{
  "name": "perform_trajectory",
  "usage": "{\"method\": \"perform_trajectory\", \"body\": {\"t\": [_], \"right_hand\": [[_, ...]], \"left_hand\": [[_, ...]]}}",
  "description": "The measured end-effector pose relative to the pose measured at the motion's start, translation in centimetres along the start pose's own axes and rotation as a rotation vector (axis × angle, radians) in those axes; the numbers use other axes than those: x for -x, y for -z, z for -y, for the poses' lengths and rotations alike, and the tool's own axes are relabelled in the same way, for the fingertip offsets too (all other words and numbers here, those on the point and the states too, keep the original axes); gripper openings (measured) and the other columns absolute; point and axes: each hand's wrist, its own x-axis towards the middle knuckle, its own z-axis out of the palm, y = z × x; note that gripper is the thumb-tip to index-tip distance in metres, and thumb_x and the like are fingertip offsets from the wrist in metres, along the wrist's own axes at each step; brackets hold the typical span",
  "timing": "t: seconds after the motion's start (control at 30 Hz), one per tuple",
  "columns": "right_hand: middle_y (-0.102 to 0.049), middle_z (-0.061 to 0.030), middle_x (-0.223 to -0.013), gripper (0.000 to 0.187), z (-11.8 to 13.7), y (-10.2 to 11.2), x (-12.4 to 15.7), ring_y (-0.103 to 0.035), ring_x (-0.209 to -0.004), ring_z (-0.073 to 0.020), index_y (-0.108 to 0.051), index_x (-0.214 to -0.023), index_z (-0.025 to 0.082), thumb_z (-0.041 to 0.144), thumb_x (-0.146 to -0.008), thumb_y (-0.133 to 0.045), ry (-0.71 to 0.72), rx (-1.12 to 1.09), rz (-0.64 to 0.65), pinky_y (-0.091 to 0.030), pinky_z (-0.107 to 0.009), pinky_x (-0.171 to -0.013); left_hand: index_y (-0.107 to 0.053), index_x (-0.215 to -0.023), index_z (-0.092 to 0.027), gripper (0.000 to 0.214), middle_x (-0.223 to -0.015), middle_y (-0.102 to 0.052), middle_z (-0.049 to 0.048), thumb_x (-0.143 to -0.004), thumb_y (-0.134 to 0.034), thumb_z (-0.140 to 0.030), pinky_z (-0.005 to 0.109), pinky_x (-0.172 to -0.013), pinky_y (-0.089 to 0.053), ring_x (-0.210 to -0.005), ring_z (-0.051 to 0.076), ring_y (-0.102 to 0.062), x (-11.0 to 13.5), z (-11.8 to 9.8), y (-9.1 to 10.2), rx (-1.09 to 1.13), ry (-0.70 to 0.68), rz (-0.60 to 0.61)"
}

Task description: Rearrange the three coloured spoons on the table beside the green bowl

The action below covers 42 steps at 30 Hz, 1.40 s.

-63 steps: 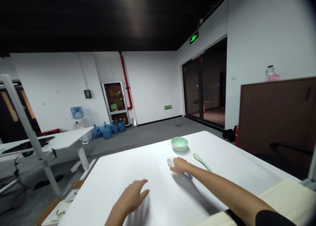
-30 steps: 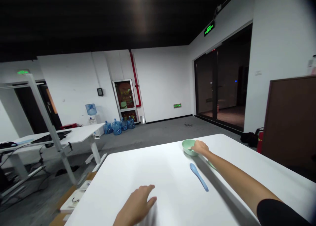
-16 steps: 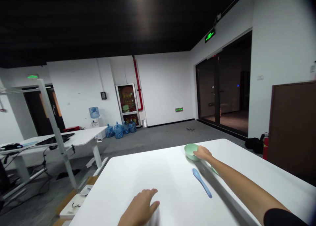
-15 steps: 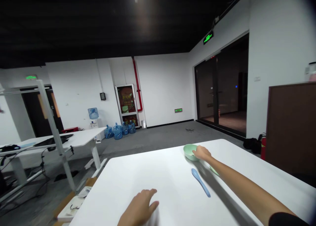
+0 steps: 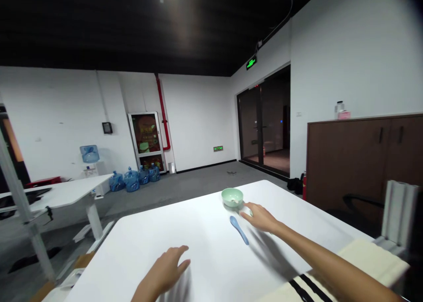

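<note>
A: While the left hand (image 5: 165, 267) hovers over the white, smooth-topped worktop (image 5: 205, 227) at the lower middle of the frame, what are its fingers doing?

B: They are spread, with the thumb held away from the forefinger and nothing between them.

A: And the right hand (image 5: 261, 217)?

B: It reaches in from the lower right of the frame to just right of centre, thumb and forefinger parted. A small pale-green piece (image 5: 251, 213) shows in that gap, mostly hidden by the hand; I cannot tell whether the fingers touch it.

A: What sits near that hand?

B: The round, light-green bowl (image 5: 232, 197) stands upright just beyond the fingertips, near the worktop's far edge, with something pale inside, too small to make out fully. Nearer the viewer, the light-blue, long-handled spoon (image 5: 239, 230) lies flat, its rounded end towards the bowl.

A: Anything at the lower right?

B: A cream-coloured cloth (image 5: 357, 262) with black stripes, partly behind the right forearm.
</note>
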Motion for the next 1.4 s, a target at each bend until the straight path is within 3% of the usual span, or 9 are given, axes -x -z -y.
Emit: {"method": "perform_trajectory", "body": {"t": [0.23,0.5,0.67,0.77,1.0,1.17,1.4], "right_hand": [[-0.048,-0.0126,-0.144,0.069,-0.8,-2.3,1.3,-0.037,-0.137,-0.0282,-0.047,-0.14,0.016,0.06,-0.088,-0.04,-0.084,0.023,0.052,-0.03,-0.037,-0.109],[-0.059,-0.0144,-0.132,0.064,-0.9,-2.1,1.1,-0.053,-0.122,-0.0275,-0.054,-0.134,0.016,0.059,-0.087,-0.042,-0.103,0.013,0.07,-0.038,-0.033,-0.098],[-0.071,-0.0117,-0.105,0.049,-0.7,-1.0,-2.9,-0.064,-0.099,-0.0259,-0.067,-0.113,0.02,0.055,-0.088,-0.045,-0.138,0.053,0.075,-0.043,-0.029,-0.08],[-0.071,-0.0128,-0.101,0.044,-0.4,-0.6,-6.7,-0.065,-0.096,-0.0259,-0.071,-0.101,0.019,0.054,-0.086,-0.048,-0.197,0.12,0.06,-0.043,-0.028,-0.077],[-0.07,-0.0155,-0.105,0.03,-1.2,-3.0,-14.1,-0.066,-0.095,-0.026,-0.072,-0.09,0.016,0.038,-0.078,-0.057,-0.302,0.231,0.111,-0.045,-0.028,-0.072],[-0.07,-0.0158,-0.1,0.031,-3.0,-5.4,-16.5,-0.067,-0.092,-0.0268,-0.072,-0.091,0.014,0.036,-0.073,-0.061,-0.343,0.219,0.159,-0.046,-0.029,-0.069],[-0.071,-0.014,-0.101,0.037,-4.0,-7.3,-17.5,-0.067,-0.092,-0.0264,-0.07,-0.1,0.015,0.031,-0.067,-0.066,-0.347,0.172,0.196,-0.047,-0.028,-0.067]], "left_hand": [[-0.051,-0.135,-0.027,0.056,-0.134,-0.058,0.0084,-0.087,-0.041,-0.055,0.04,-0.103,-0.039,-0.121,0.027,-0.053,0.2,0.2,0.3,-0.009,0.01,0.02],[-0.049,-0.136,-0.027,0.057,-0.135,-0.057,0.0078,-0.088,-0.04,-0.055,0.041,-0.103,-0.039,-0.123,0.027,-0.052,0.2,-0.4,0.1,0.001,0.006,0.041],[-0.05,-0.136,-0.028,0.056,-0.134,-0.058,0.0067,-0.087,-0.041,-0.055,0.041,-0.102,-0.039,-0.122,0.028,-0.053,0.3,-0.5,0.0,0.012,0.005,0.029],[-0.05,-0.136,-0.028,0.055,-0.134,-0.058,0.0072,-0.088,-0.041,-0.053,0.041,-0.102,-0.039,-0.121,0.028,-0.053,0.3,-0.6,0.0,0.006,0.012,0.035],[-0.051,-0.136,-0.03,0.056,-0.131,-0.06,0.0074,-0.087,-0.041,-0.055,0.042,-0.102,-0.04,-0.118,0.028,-0.054,0.3,-0.3,-0.2,0.009,0.033,0.013],[-0.05,-0.136,-0.031,0.055,-0.129,-0.06,0.0074,-0.088,-0.04,-0.055,0.041,-0.1,-0.041,-0.117,0.028,-0.055,0.1,-0.1,-0.4,0.009,0.043,0.018],[-0.05,-0.136,-0.029,0.055,-0.131,-0.06,0.0064,-0.088,-0.04,-0.054,0.04,-0.101,-0.04,-0.119,0.028,-0.053,0.2,-0.9,0.1,0.029,0.048,0.024]]}}
